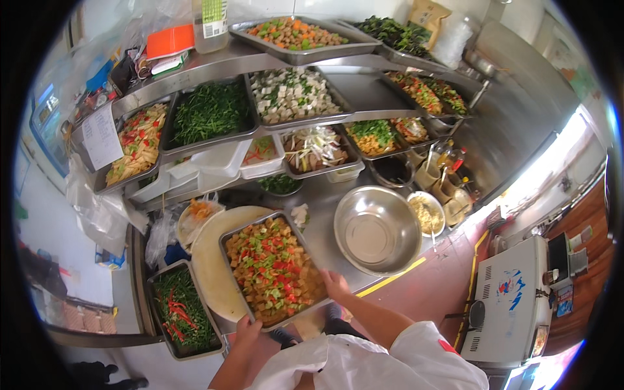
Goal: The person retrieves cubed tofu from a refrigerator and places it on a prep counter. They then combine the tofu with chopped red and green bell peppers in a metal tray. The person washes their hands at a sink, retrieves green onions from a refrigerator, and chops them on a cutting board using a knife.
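Observation:
A metal tray of cubed food topped with chopped red and green peppers point(273, 265) lies partly over a round, pale cutting board point(209, 278). My left hand point(248, 329) grips its near left corner, and my right hand point(336, 286) holds its near right corner. To the left of the board is a tray of chopped greens with red chilli strips point(183, 317). Right of the held tray stands a large steel bowl point(378, 231), which has nothing in it. A small white bowl of chopped garlic-like food with a spoon point(426, 214) is beside that bowl.
Steel shelves point(302, 117) ahead hold trays of white cubes point(295, 95), greens point(209, 114) and other food. Sauce containers point(429, 174) and bottles point(456, 158) stand at the right. Plastic bags point(163, 239) lie on the left, and a white chest appliance point(509, 297) is at far right.

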The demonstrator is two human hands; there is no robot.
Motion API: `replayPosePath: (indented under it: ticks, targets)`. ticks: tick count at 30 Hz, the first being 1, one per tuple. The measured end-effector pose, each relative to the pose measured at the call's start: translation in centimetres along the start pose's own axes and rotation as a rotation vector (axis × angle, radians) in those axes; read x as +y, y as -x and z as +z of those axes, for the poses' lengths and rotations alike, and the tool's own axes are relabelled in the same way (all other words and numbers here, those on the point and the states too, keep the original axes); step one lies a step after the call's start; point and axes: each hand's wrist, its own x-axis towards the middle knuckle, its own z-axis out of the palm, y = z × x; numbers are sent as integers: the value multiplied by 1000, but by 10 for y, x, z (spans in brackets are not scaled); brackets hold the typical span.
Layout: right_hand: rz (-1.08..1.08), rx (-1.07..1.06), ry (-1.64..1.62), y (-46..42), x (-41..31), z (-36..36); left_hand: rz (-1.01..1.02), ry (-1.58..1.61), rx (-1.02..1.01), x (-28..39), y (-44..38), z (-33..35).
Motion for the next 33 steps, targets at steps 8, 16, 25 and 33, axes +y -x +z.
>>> replayPosePath:
  ticks: [8,16,25,33]
  targets:
    - [30,4,-125,90,-38,-28,-136,-66,-91,62,49,-27]
    - [-90,152,-290,101,-54,-140,175,384,-182,177,83,77]
    - [-274,-237,-164,21,-82,-313,441,299,-74,152,49,212]
    - [98,-442,-938,-253,-26,-403,341,812,108,193,96,331]
